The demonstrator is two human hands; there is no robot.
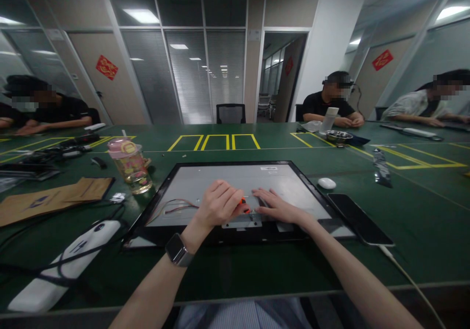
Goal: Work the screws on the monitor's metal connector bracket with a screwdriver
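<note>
A flat display panel in a black frame lies face down on the green table in front of me. My left hand is closed around a small tool with an orange handle, its tip at the panel's lower middle. My right hand lies flat on the panel's grey back just right of the tool, fingers pointing left. A red and white wire bundle runs across the panel's lower left. A watch sits on my left wrist.
A pink-lidded cup stands left of the panel, with brown paper and a white power pack with black cables nearer me. A white mouse and a phone lie to the right. Three people sit at the far side.
</note>
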